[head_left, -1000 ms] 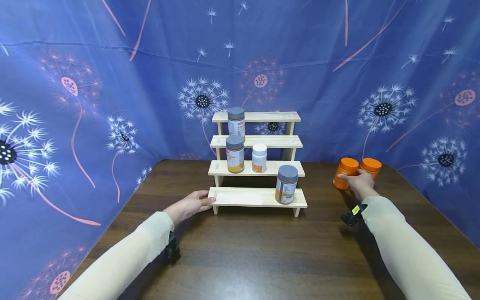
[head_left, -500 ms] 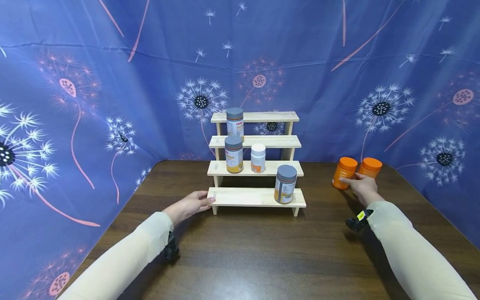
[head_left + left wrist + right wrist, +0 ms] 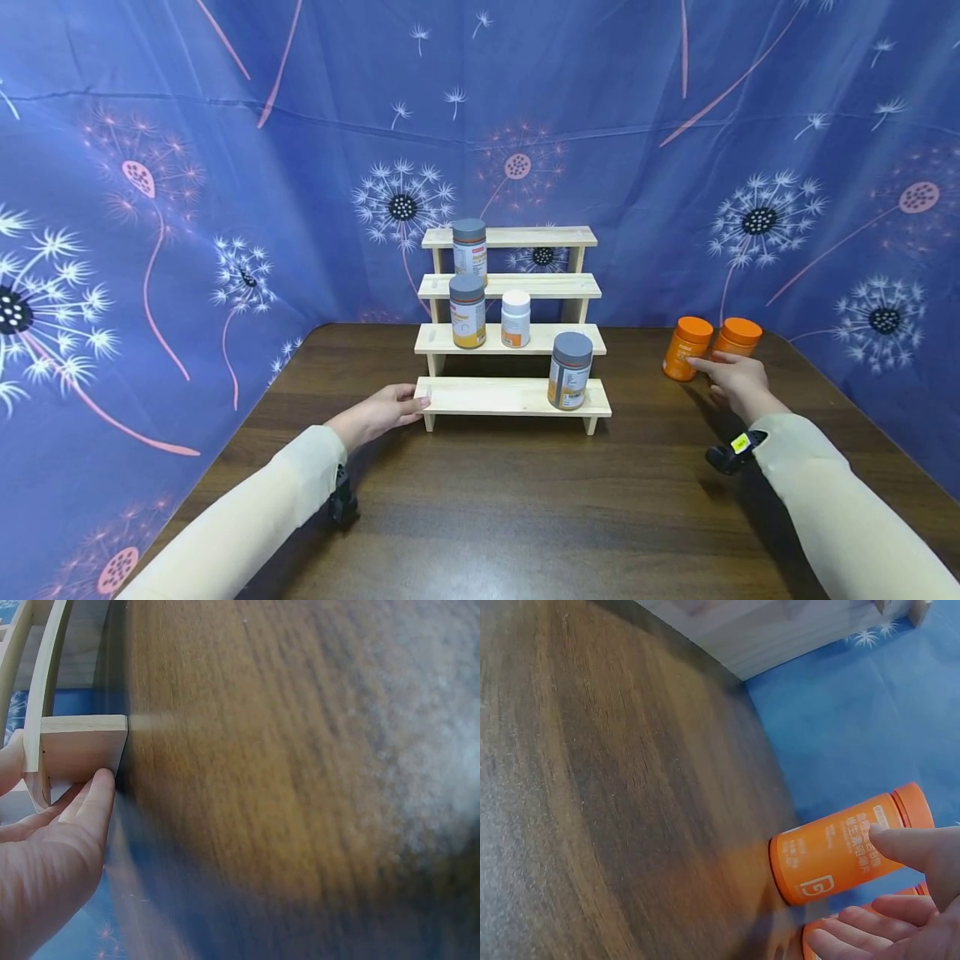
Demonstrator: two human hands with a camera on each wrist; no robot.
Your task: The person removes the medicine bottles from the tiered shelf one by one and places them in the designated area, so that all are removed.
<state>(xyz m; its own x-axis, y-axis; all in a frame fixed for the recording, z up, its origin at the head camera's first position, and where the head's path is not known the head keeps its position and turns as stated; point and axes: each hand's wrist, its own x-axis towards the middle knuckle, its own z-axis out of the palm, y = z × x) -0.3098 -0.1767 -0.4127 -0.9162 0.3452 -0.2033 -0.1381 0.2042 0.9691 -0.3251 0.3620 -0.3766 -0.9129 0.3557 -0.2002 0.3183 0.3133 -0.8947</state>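
Note:
A stepped wooden display shelf (image 3: 487,396) stands on the table. My left hand (image 3: 381,412) grips the left end of its lowest step, thumb above and fingers against the leg, as the left wrist view shows. At the right, two orange bottles (image 3: 685,354) with orange lids stand upright side by side. My right hand (image 3: 738,383) is in front of them, thumb extended and fingers loosely bent, holding neither. In the right wrist view the thumb overlaps the nearer orange bottle (image 3: 840,847); whether it touches cannot be told. The fingers partly hide the other bottle.
On the shelf stand a grey-lidded bottle (image 3: 469,250) high up, another grey-lidded bottle (image 3: 468,315) and a small white bottle (image 3: 516,321) one step above the lowest, and a third grey-lidded bottle (image 3: 570,375) on the lowest step. A blue dandelion-print cloth (image 3: 622,167) hangs behind the table.
My right hand has drawn back from the orange bottles, toward me and slightly right; its fingers have come off the right bottle's lid. The left hand keeps its grip on the shelf.

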